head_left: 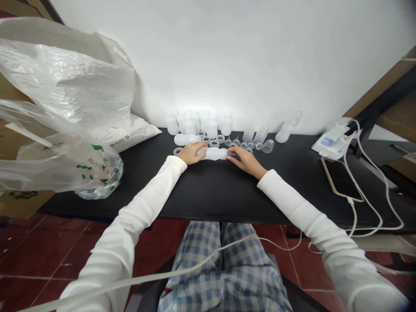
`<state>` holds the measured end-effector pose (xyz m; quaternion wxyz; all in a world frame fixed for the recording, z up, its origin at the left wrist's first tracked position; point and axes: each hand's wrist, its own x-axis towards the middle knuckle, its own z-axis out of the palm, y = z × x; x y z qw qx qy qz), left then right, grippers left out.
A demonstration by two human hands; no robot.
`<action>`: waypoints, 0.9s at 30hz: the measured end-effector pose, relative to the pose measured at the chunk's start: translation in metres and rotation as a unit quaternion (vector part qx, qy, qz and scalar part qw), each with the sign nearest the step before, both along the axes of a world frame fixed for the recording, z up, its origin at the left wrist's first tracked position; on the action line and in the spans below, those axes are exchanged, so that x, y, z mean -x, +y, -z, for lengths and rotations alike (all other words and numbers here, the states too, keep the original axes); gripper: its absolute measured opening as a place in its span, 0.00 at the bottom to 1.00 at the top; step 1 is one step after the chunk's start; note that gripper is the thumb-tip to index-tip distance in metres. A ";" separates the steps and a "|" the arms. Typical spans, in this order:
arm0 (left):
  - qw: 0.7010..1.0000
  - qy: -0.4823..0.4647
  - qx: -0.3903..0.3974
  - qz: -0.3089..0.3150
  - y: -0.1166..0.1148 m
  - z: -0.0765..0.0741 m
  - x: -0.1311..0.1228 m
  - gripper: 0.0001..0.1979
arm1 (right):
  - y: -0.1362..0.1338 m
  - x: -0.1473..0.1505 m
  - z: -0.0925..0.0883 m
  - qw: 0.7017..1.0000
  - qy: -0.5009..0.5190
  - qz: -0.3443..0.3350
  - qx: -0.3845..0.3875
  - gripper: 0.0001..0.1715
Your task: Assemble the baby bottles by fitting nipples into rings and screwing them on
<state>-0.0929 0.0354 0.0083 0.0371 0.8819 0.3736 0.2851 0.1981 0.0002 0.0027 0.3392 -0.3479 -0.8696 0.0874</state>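
A frosted white baby bottle lies sideways between my hands, over the black table. My left hand is wrapped round its base end. At the neck end, my right hand closes its fingers round a clear piece, which looks like a cap or teat and is partly hidden. Just behind them another bottle rests on its side, beside several ring collars and clear teats. Clear caps stand further right, with one cap tipped over.
Several bottles stand along the wall. One bottle with its clear cap leans at right. A large white plastic bag and a clear bag crowd the left. A phone, power strip and cables lie right; one cable crosses my lap.
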 end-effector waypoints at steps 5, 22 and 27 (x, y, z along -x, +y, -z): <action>1.000 0.003 -0.005 0.001 -0.002 0.001 -0.004 0.17 | 0.000 0.003 -0.001 0.999 -0.029 0.040 0.002 0.23; 1.000 0.027 0.011 -0.006 -0.006 -0.001 -0.012 0.17 | -0.001 0.007 0.001 0.997 -0.048 0.056 0.026 0.31; 1.000 0.018 0.015 0.006 -0.005 -0.002 -0.012 0.19 | 0.000 0.006 0.000 0.997 -0.048 0.049 0.032 0.27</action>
